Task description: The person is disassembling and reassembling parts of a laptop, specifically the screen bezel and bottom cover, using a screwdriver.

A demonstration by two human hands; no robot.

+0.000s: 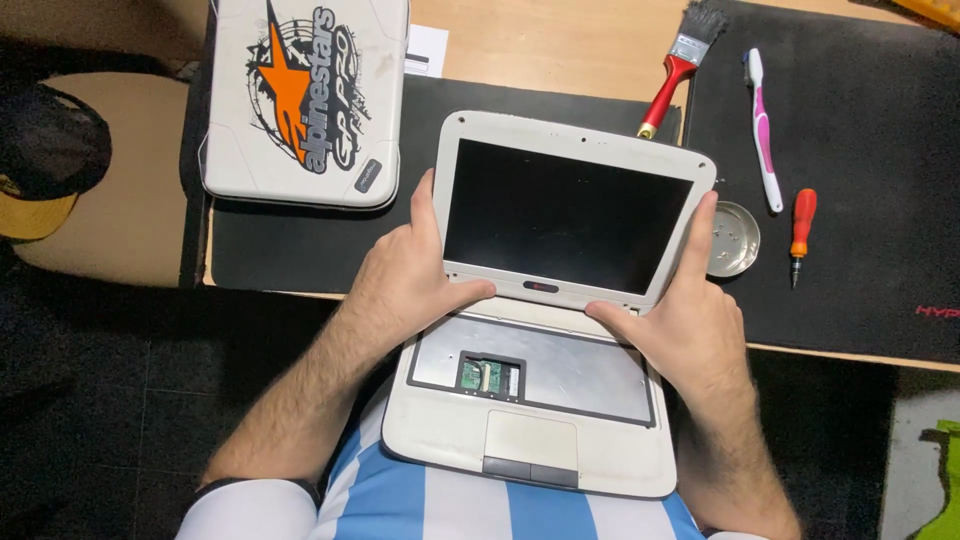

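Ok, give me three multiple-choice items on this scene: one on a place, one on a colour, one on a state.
1. Where does the small metal dish lie?
A. right of the open laptop's screen
B. on the closed laptop
C. on the floor

2. What colour is the screwdriver handle?
A. blue
B. orange-red
C. green

3. What state is the open white laptop in?
A. keyboard fitted
B. lid shut
C. keyboard removed, metal plate bare

Answers:
1 A, it sits by the right hand.
2 B, the grip is plainly orange-red.
3 C, a bare plate and a small circuit board show while the left hand grips the screen.

Home repair desk: screwdriver (802,222), brush (680,62).
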